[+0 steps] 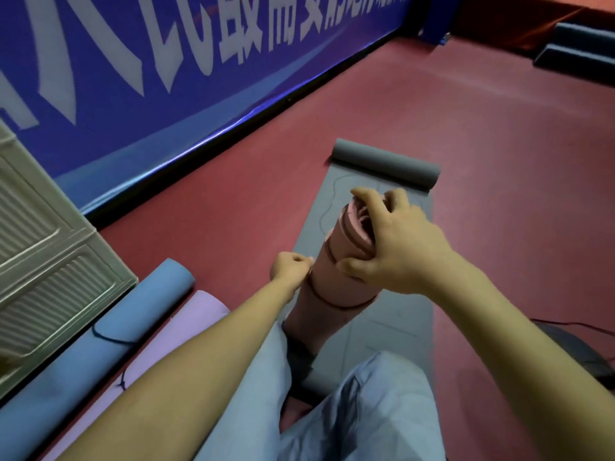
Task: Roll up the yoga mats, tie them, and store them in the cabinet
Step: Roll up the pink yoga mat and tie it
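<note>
We're mid-tie on the rolled pink mat, stood on end over the half-unrolled grey mat. Right hand clamps its top; left hand pinches the red cord (knot unseen). Next: cinch tight, probably.

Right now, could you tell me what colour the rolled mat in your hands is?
Pink mat, tied with dark red cord; head view.
</note>
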The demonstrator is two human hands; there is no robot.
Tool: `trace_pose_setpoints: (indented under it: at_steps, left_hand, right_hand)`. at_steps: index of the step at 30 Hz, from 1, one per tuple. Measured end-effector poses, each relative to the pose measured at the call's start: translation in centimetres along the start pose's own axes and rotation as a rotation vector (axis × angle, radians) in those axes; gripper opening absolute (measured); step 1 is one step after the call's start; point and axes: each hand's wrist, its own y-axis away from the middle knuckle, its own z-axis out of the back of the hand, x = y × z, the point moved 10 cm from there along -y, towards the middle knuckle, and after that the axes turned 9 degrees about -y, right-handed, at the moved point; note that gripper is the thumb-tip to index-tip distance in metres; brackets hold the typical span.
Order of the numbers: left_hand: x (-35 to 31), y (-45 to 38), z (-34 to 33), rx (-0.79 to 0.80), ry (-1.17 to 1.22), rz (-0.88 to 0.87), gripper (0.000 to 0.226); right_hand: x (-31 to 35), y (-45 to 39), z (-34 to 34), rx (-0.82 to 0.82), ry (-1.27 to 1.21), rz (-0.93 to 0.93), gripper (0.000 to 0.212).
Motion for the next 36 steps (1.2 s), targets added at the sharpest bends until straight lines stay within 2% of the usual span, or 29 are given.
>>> trace_pose_setpoints:
  at_steps: [6, 8, 10, 11, 13, 15, 17, 18, 20, 22, 26, 28, 32, 33, 34, 36]
  left_hand:
    - [1.3, -1.2, -1.4, 0.063, 0.005, 0.080, 0.027]
    - [1.4, -1.1, -1.6, 0.075, 0.060, 0.124, 0.025]
    - [1.4, -0.7, -1.9, 0.134, 0.156, 0.146, 0.013]
    - [1.5, -0.4, -2.0, 0.173, 0.184, 0.158, 0.016]
    - [2.5, -0.2, -2.2, 0.214, 0.185, 0.201, 0.039]
    - [3.4, -0.2, -1.2, 0.122, 0.044, 0.242, 0.061]
    - [2.6, -0.1, 0.4, -0.005, -0.172, 0.184, 0.062]
    - [1.4, 0.4, 1.0, -0.047, -0.277, 0.116, 0.059]
    - [-0.7, 1.5, 1.5, -0.090, -0.418, -0.020, 0.056]
    - [-2.8, 3.1, 1.7, -0.146, -0.432, -0.134, 0.054]
    - [-6.4, 6.4, 3.1, -0.233, -0.276, -0.364, 0.054]
    - [-5.9, 6.3, 3.3, -0.213, -0.254, -0.371, 0.057]
    - [-2.7, 4.0, 1.4, -0.013, -0.339, -0.187, 0.061]
    - [-2.4, 3.8, 0.8, 0.023, -0.370, -0.174, 0.058]
    - [-2.4, 3.8, 0.5, 0.032, -0.391, -0.180, 0.056]
    - [-3.8, 4.2, 0.5, -0.022, -0.404, -0.272, 0.057]
  right_hand:
    - [-0.7, -2.4, -2.4, 0.044, 0.032, -0.030, 0.119]
    - [-0.6, -3.2, -3.0, 0.064, 0.038, -0.028, 0.122]
    - [-0.1, -3.7, -3.6, 0.074, 0.042, -0.014, 0.123]
    - [0.3, -3.9, -3.8, 0.065, 0.048, 0.000, 0.122]
    - [0.8, -3.9, -3.1, 0.000, 0.066, 0.034, 0.122]
    - [0.4, -3.4, -1.1, -0.155, 0.027, 0.030, 0.123]
    - [-0.6, -2.1, 1.2, -0.347, -0.004, -0.027, 0.106]
    - [-1.0, -1.6, 1.4, -0.363, 0.025, -0.059, 0.088]
    - [-1.7, -1.5, 0.5, -0.274, 0.014, -0.095, 0.056]
    - [-1.8, -1.3, 1.1, -0.238, -0.047, -0.040, 0.040]
    - [0.0, 0.4, 7.1, -0.341, -0.049, 0.145, 0.043]
    - [0.9, 0.9, 8.3, -0.281, -0.069, 0.202, 0.043]
    - [1.4, 0.7, 3.0, -0.106, -0.070, 0.174, 0.028]
    - [1.2, 0.6, 0.7, -0.043, -0.053, 0.133, 0.033]
    - [0.7, 0.4, -1.2, 0.008, -0.003, 0.085, 0.038]
    - [0.1, 0.1, -1.8, -0.025, 0.085, 0.044, 0.036]
